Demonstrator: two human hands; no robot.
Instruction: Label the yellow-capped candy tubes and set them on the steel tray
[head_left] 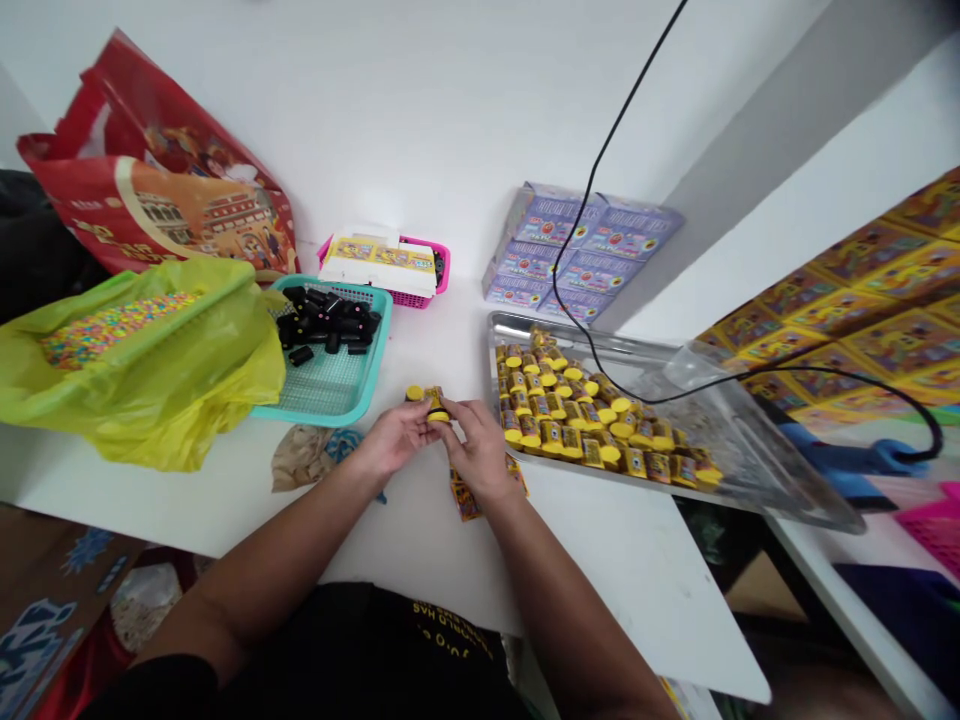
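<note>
Yellow-capped tube (435,403) sits between the two hands, above the white table (420,540) and near its middle. Its long axis seems to run from 12 o'clock to 6 o'clock, a little tilted, with the cap pointing to 6 o'clock. A second yellow cap (414,393) shows at its 9 o'clock side, but I cannot tell if it is joined to the tube. The left hand (396,438) and right hand (480,450) both grasp it, with fingers (457,408) closed around it, not released. The step in hand looks like fitting or checking this one piece, and the next move calls for a firm, even hold. A steel tray (517,322) of similar tubes (551,420) lies at 2 o'clock, and a teal basket (379,345) of black cylinders (326,325) at 10 o'clock.
</note>
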